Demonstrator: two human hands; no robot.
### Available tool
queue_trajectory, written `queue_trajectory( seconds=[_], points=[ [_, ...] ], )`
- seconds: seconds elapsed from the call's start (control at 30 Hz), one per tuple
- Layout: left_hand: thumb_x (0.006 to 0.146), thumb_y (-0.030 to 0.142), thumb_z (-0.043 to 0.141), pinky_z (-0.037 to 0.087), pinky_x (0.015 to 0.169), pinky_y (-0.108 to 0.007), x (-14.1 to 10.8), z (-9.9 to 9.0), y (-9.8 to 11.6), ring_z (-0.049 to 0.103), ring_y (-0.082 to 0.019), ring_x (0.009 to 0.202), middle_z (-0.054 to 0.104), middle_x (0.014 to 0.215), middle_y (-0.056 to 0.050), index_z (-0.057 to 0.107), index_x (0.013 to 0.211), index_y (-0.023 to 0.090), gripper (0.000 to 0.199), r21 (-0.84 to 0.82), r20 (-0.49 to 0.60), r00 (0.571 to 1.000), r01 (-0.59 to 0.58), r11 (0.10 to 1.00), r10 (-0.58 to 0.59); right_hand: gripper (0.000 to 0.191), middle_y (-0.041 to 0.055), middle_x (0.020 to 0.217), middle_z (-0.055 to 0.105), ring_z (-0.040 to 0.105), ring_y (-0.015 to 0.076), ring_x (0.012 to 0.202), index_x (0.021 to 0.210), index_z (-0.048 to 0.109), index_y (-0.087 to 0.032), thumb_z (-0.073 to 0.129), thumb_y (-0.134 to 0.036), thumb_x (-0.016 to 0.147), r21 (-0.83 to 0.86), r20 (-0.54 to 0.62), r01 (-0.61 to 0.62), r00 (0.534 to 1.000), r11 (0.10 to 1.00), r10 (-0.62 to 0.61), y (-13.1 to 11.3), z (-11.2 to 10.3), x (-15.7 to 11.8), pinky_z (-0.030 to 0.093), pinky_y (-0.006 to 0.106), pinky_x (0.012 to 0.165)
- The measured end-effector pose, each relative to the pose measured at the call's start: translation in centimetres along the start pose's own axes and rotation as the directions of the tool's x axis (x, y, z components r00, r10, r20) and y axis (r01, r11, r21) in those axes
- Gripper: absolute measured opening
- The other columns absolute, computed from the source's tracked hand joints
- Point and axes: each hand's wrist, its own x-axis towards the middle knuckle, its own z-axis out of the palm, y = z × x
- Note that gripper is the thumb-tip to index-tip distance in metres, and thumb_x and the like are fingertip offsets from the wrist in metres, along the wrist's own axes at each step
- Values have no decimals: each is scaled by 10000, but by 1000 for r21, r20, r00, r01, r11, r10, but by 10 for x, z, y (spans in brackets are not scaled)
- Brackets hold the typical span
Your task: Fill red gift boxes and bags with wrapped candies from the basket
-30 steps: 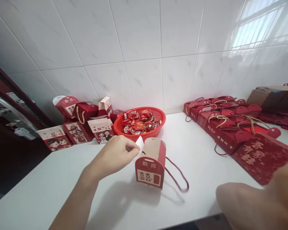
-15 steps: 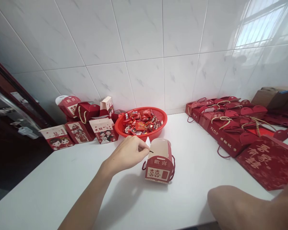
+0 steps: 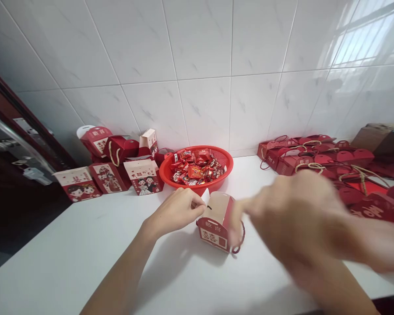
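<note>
A small red-and-cream gift box (image 3: 213,236) with Chinese characters stands upright on the white table, its top panels unfastened and a dark red cord at its side. My left hand (image 3: 184,205) is closed in a pinch on the box's white upper flap (image 3: 205,197). A short dark slit or cord end shows on the cream inner panel. At the box's right side is my right hand (image 3: 282,210), heavily smeared by motion; its fingertips overlap the red right panel, and whether they touch it I cannot tell. Behind the box sits a red plastic basket (image 3: 229,173) full of wrapped candies (image 3: 195,170).
Several printed gift boxes (image 3: 143,177) stand at the back left. Many red boxes with rope handles (image 3: 302,157) crowd the right side, before a brown cardboard box (image 3: 377,140). A tiled wall (image 3: 203,109) borders the table; a dark door with keys (image 3: 36,175) is left.
My right hand has swung in from the right edge to the box's right side. The left hand keeps its pinch on the flap. The box has turned slightly.
</note>
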Motion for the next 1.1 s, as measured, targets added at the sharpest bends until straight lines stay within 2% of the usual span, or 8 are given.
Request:
queue_trajectory(
  seconds=[0.1,0.2,0.27,0.4,0.53,0.67,0.97,1.1],
  points=[
    [763,272,503,194,517,-286,2,0,-4,276,-113,535,350,530,23,419,512,184,279,2,-25,1000,-17,1000,17,244,16,674,650,575,140,617,737,657,-186,594,-324,928,-245,1,-13,1000,970,14,19,4,31,476,278,601],
    [787,354,537,214,512,-279,1,-3,-5,335,-117,535,407,538,19,475,527,186,316,27,-22,999,26,999,-26,150,10,708,635,523,108,615,760,653,-160,565,-121,875,-605,103,-47,985,795,137,45,4,50,393,241,593],
    [756,363,585,201,507,-285,-2,-6,-6,345,-116,533,405,545,23,467,518,187,319,77,-5,997,79,994,-79,145,10,753,632,509,102,624,787,657,-158,562,-66,847,-709,166,-53,957,703,239,53,2,52,365,235,594],
    [685,423,681,255,531,-270,-12,-12,-7,483,-159,644,505,658,11,558,614,199,265,191,-36,986,169,967,-166,162,22,858,653,549,126,681,936,677,-177,610,-91,817,-717,160,-163,908,678,387,47,-9,44,361,236,571],
    [664,562,699,370,632,-278,-20,-16,-7,590,-280,922,639,918,-51,677,948,229,438,250,-24,961,272,929,-274,494,86,1135,647,610,188,855,1217,633,-199,698,-125,733,-734,44,-363,818,574,574,42,-22,36,392,238,554],
    [638,635,693,376,617,-298,-18,-17,-9,605,-320,928,649,933,-69,649,1004,245,536,298,60,942,298,907,-330,693,114,1262,581,596,235,982,1358,542,-211,763,-203,701,-731,1,-476,715,488,699,51,-25,36,411,234,543],
    [606,624,742,382,601,-285,-2,-14,-23,600,-247,753,656,826,-10,648,974,238,542,205,241,937,204,957,-251,959,108,1279,553,579,271,1074,1505,374,-273,828,-253,661,-723,62,-419,752,549,656,73,-29,44,473,270,680],
    [604,646,746,376,604,-278,1,-13,-30,579,-236,752,630,838,-15,625,960,218,569,216,246,933,211,953,-262,1096,115,1292,583,575,286,1111,1576,264,-282,854,-338,654,-722,75,-418,746,552,662,73,-36,43,487,296,754]
  ],
)
